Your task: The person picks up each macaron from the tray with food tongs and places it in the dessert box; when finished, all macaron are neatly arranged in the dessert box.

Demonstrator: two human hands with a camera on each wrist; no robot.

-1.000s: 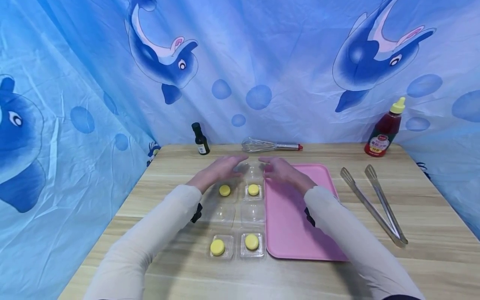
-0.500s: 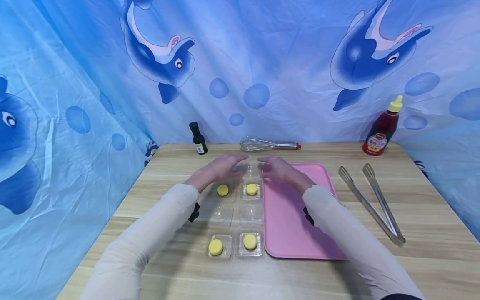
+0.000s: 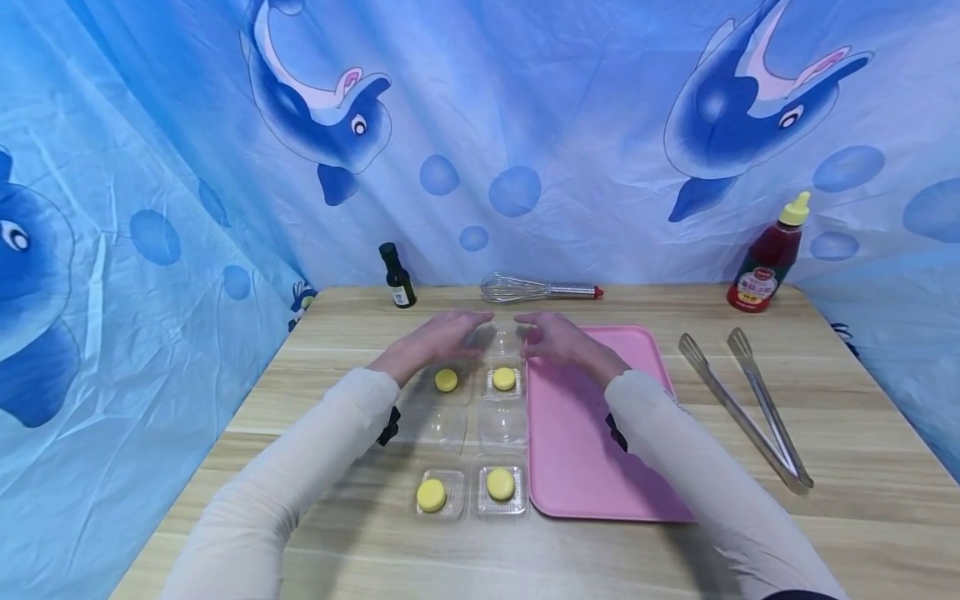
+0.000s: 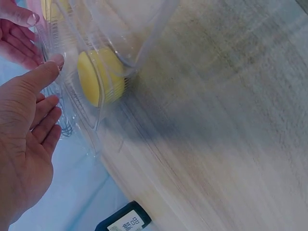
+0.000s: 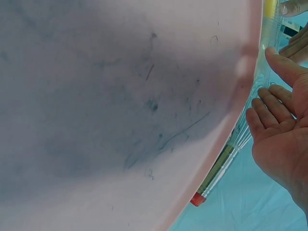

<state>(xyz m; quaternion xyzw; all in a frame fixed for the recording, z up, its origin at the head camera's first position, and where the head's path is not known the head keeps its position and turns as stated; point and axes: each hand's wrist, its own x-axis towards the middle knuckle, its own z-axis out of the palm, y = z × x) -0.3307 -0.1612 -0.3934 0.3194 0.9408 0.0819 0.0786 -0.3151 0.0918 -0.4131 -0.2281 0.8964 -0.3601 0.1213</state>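
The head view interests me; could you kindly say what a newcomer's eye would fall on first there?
Probably the big blue dolphins printed on the curtain behind the table. Next might come the pink tray, lying on the table just right of the clear containers. The four yellow discs, sitting in those containers, would likely stand out too.

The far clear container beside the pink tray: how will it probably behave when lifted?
The container probably feels light and may flex, since it looks thin-walled and see-through. Its yellow disc could slide, because bare space shows around it.
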